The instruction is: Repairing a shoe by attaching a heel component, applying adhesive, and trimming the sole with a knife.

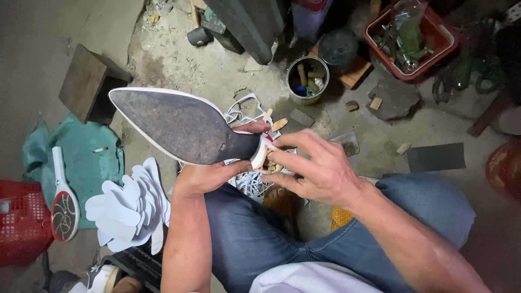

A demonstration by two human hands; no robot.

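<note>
A pointed white shoe (pixel 179 122) is held sole-up over my lap, its dark grey sole facing me and its toe pointing to the upper left. My left hand (pixel 209 176) grips it from below at the waist of the sole. My right hand (pixel 317 168) has its fingertips pinched on the white heel end of the shoe, where a small pale piece (pixel 266 160) shows between the fingers. My knees in blue jeans (pixel 255 239) are below.
A stack of white insole cut-outs (pixel 127 203) lies at the left beside a racket-shaped swatter (pixel 64 203) and a red basket (pixel 21 222). A tin can (pixel 307 80), a red tray of tools (pixel 410 38), a wooden block (pixel 84 81) and white offcuts (pixel 247 108) crowd the floor.
</note>
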